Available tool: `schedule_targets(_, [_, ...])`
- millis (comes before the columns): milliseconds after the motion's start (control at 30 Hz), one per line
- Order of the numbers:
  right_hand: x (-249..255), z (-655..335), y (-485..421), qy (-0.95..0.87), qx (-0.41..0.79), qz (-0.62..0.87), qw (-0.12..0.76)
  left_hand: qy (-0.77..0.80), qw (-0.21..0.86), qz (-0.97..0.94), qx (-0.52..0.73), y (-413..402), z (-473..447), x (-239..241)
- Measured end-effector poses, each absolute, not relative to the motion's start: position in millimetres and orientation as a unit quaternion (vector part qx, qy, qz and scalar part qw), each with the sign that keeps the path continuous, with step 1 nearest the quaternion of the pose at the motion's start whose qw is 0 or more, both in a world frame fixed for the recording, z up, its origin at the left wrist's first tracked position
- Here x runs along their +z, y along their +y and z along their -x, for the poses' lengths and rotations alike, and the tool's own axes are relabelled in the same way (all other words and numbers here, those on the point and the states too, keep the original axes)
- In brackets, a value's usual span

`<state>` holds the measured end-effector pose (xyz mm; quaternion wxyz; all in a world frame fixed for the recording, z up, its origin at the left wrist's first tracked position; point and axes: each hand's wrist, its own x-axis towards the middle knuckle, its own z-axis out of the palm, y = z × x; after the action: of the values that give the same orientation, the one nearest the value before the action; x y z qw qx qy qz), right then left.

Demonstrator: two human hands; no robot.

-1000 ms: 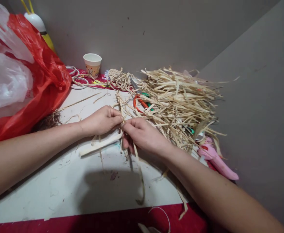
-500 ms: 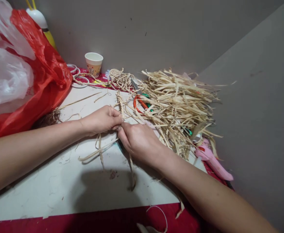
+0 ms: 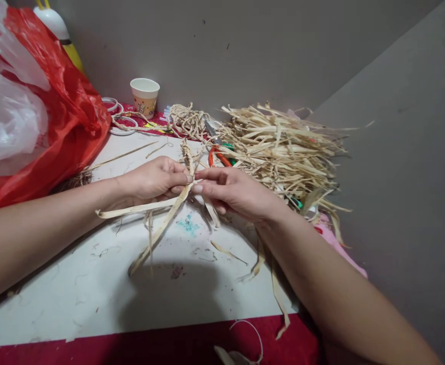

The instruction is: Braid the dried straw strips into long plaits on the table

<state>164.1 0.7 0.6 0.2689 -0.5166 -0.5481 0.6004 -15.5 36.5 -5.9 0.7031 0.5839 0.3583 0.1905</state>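
Observation:
A short braid of dry straw-coloured leaf strips [image 3: 188, 157] runs away from me over the white board. My left hand [image 3: 159, 178] pinches the braid's near end between thumb and forefinger. From the other side, my right hand [image 3: 235, 191] closes its thumb and fingertips on the same spot, at the strips. Loose strip ends [image 3: 161, 234] fan out toward me and to the left below the fingers. A big heap of dry strips [image 3: 283, 152] lies just beyond my right hand. Scissors with orange handles [image 3: 217, 155] are partly buried at its left edge.
At the left stands a red and clear plastic bag [image 3: 73, 111]. A paper cup [image 3: 145, 99], white rings [image 3: 125, 125] and a coil of braided cord [image 3: 190, 120] sit along the back wall. A pink tool [image 3: 342, 248], partly hidden by my forearm, lies right on the red cloth [image 3: 131, 350].
My right hand has turned and lifted, its fingers now reaching in from the right. The loose strips have swung, with two wide ones now spread to the left and toward me.

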Motion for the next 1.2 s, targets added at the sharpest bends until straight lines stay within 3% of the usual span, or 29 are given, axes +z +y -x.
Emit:
schedule_targets(267, [-8.9,-156.2,1.1,-0.521,0.636,0.520,0.233,0.370,0.593,-0.698,0.157,35.7,14.9,-9.1])
schedule_targets(567, [-14.7,-159.5,-0.5,-0.636,0.514,0.539,0.201,0.385,0.512,-0.753,0.152,30.8,11.5,-9.1])
schedule_targets(1033, [-5.3,-151.0,-5.9,-0.797,0.222,0.548,0.124,0.404,0.424,-0.800,0.132,29.2,10.0,-6.8])
schedule_targets(1200, [-5.1,-156.7,0.1,-0.773,0.337,0.519,0.141,0.382,0.427,-0.809,0.130,30.2,11.6,-7.9])
